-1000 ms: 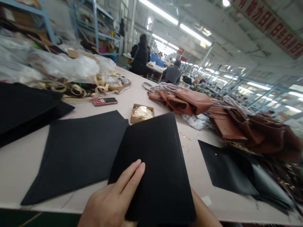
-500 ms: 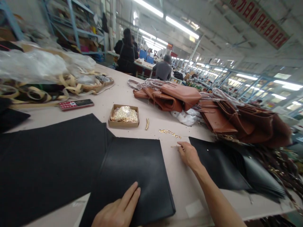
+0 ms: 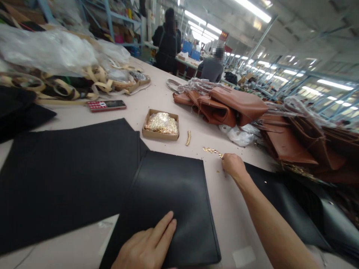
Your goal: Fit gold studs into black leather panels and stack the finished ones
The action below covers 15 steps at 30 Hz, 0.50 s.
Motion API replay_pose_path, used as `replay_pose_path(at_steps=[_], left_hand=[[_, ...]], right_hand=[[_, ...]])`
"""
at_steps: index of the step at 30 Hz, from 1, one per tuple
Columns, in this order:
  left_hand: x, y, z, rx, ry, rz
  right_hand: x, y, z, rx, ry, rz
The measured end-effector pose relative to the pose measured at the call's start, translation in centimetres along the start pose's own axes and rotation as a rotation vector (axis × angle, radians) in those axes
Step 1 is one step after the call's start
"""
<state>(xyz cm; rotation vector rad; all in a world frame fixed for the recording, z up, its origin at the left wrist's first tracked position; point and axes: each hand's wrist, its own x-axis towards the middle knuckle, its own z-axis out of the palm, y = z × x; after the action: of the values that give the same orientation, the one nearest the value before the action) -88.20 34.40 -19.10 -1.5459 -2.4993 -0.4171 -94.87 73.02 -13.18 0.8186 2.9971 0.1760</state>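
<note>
My left hand lies flat on a black leather panel, its fingers stretched toward the panel's middle. My right hand is at the near end of a short row of small gold metal pieces. Its fingers are curled down and partly hidden behind the hand, so whatever they pinch cannot be made out. A tiny brownish bit rests on the table just below that hand. Farther back stands a cardboard box heaped with gold pieces, and beside it lies a short gold strip.
Large black sheets spread across the left. Stacked black panels lie under and beyond my right forearm. Brown leather bags line the back right. A red phone and tan straps under plastic sit back left. Two people work farther off.
My right hand has moved forward to the end of the gold row, and its fingers have curled in. My left hand stays on the black panel. The whole view has shifted right.
</note>
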Motion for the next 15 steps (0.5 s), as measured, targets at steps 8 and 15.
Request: replay_pose_path(at_steps=[8,15], left_hand=[[0.7,1.4,-2.4,-0.130,-0.114,-0.122],[0.4,1.2,-2.1,-0.166,-0.078,-0.051]], right_hand=[[-0.6,-0.5,-0.7,0.130,0.006,0.077],[-10.5,-6.3,-1.6,0.857,-0.291,-0.187]])
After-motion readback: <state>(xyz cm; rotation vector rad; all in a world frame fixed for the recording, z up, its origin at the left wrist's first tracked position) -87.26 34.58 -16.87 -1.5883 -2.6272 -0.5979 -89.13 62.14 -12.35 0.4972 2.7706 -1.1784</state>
